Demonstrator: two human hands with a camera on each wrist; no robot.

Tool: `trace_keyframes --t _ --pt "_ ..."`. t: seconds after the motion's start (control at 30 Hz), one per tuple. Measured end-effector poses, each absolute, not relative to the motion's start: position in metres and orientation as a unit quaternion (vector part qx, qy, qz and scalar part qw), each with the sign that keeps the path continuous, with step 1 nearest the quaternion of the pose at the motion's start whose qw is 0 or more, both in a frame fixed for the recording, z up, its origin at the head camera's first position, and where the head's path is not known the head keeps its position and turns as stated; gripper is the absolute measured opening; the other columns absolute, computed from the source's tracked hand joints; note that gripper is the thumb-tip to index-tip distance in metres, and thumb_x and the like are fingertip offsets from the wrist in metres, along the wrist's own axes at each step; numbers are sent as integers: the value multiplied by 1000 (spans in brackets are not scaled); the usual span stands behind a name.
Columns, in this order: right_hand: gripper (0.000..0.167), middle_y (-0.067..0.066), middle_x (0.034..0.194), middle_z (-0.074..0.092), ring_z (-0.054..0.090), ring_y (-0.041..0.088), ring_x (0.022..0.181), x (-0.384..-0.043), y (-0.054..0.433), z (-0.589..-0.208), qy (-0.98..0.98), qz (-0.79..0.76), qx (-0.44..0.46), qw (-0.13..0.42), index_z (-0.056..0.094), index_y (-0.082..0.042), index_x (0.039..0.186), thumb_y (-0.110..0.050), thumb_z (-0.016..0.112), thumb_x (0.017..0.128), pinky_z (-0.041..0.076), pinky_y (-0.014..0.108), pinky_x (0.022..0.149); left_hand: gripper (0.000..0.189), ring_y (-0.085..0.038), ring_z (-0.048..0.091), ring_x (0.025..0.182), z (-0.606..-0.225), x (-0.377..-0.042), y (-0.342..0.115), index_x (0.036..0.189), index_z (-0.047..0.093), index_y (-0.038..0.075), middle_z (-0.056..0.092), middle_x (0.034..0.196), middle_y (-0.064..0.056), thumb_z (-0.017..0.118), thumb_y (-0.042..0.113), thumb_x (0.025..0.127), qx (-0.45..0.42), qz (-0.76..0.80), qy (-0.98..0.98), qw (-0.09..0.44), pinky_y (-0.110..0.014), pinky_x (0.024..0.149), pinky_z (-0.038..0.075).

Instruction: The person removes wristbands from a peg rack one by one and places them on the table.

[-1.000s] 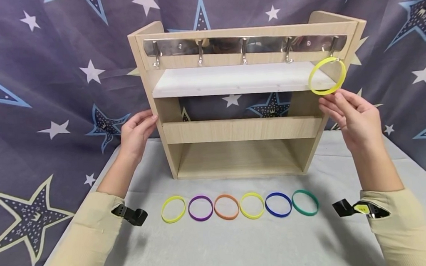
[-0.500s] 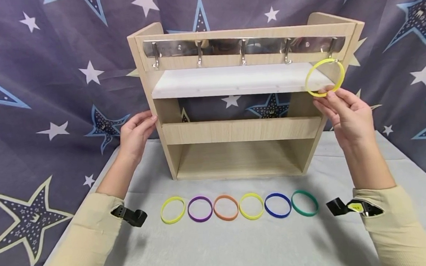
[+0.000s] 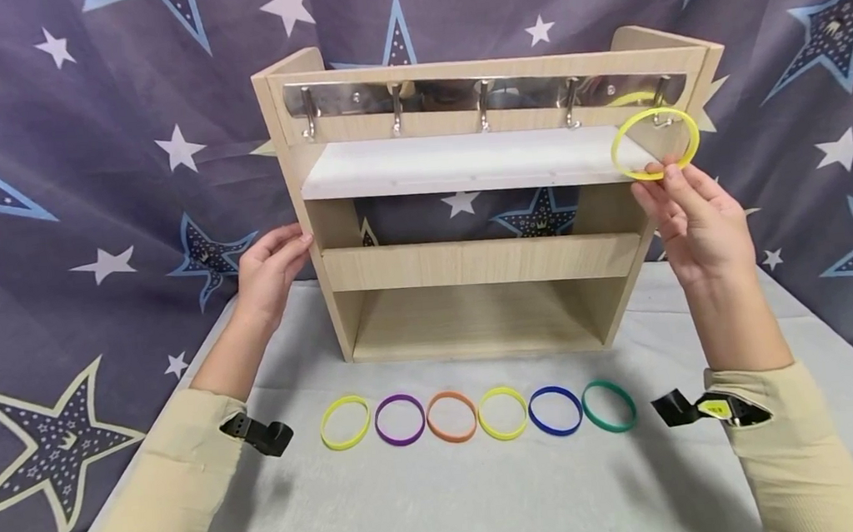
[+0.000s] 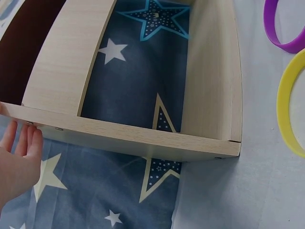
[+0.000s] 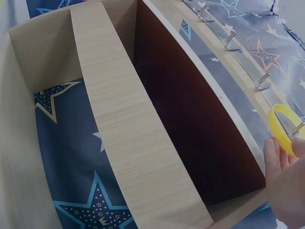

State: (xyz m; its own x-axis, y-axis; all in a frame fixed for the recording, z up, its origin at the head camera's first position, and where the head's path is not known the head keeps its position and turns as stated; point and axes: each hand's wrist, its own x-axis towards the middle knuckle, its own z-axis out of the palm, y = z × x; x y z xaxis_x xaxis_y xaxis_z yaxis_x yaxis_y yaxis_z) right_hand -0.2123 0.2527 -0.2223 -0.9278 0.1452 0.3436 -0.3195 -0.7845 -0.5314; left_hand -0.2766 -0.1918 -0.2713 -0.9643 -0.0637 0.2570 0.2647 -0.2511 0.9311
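Observation:
My right hand pinches the lower edge of a yellow silicone wristband between thumb and fingers. The wristband stands upright at the rightmost metal hook of the wooden shelf unit. That hook's tip shows inside the ring in the head view, and the right wrist view has the wristband overlapping the hook as well. On the other side, my left hand rests its fairly straight fingers against the unit's left side panel.
In front of the unit, a row of wristbands lies on the grey cloth: yellow, purple, orange, another yellow, blue and green. A star-patterned curtain hangs behind.
My right hand first shifted slightly left, then raised the yellow wristband a little and to the right at the hook. Its reflection now shows in the metal strip. My left hand stays put.

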Motion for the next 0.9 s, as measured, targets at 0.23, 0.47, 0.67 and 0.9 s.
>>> trace_keyframes --t 0.23,0.47,0.67,0.9 --pt "15 20 89 70 72 28 87 -210 253 -220 -296 936 151 116 61 10 104 9 56 90 62 37 80 10 -5 64 94 -272 -276 -193 97 63 13 64 100 3 65 7 90 -76 -787 -604 101 -11 87 54" --pt "19 20 91 69 70 29 89 -202 251 -218 -297 934 164 112 60 10 109 8 55 91 61 36 81 11 -5 65 93 -274 -277 -193 97 64 13 64 99 3 64 5 90 -82 -790 -599 103 -11 86 55" --pt "18 20 91 69 69 28 90 -195 250 -218 -314 929 168 99 62 10 107 8 56 90 61 35 83 11 -4 65 94 -274 -277 -193 99 62 12 63 100 3 64 5 90 -82 -787 -603 102 -11 86 54" --pt "18 16 91 70 70 23 88 -189 252 -230 -360 911 177 96 66 9 105 7 54 92 61 31 83 14 -5 64 97 -271 -277 -192 103 60 10 62 102 2 65 8 90 -78 -779 -614 100 -12 90 54"
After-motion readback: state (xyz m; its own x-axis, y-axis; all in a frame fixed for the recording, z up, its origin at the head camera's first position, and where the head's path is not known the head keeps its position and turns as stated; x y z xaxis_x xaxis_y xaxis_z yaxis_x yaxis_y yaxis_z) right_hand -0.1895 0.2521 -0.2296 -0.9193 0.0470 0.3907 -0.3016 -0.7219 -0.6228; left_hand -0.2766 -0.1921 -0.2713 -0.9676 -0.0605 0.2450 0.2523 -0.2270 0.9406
